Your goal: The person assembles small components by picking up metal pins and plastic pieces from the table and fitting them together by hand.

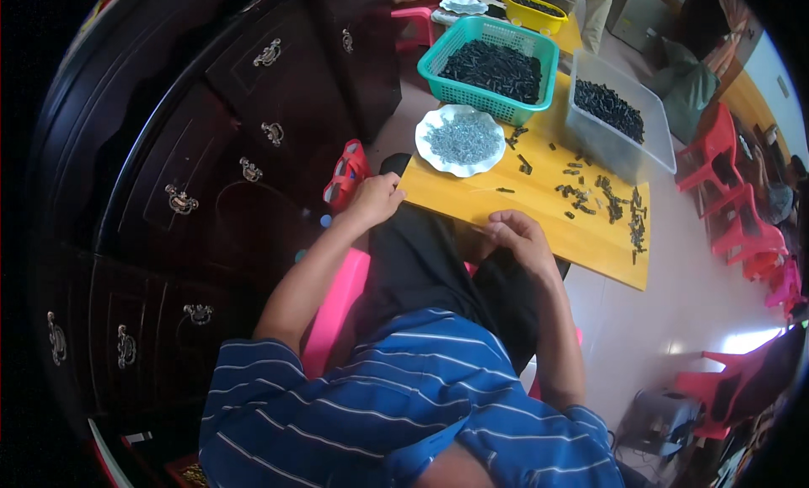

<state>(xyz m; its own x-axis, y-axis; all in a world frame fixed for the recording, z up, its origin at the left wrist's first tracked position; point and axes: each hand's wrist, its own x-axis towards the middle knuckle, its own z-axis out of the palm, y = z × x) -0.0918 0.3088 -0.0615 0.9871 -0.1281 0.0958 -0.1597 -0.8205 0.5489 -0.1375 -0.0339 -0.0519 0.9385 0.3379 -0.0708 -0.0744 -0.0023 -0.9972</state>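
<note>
I sit at a low yellow wooden table (539, 214). My left hand (376, 198) rests at its near left corner, fingers curled against the edge, with nothing visible in it. At the near edge my right hand (516, 236) lies on my lap, fingers bent; whether it holds a small part I cannot tell. A white scalloped plate (431, 147) heaped with small silvery screws stands on the table's left. Several small dark parts (608, 203) lie scattered and piled on the right side.
A teal basket (445, 45) of black parts and a clear plastic bin (640, 147) with more stand at the table's far end. Beyond are a yellow bowl (533, 17) and another person's legs. A dark wooden cabinet (211, 168) is left; red plastic chairs (725, 185) right.
</note>
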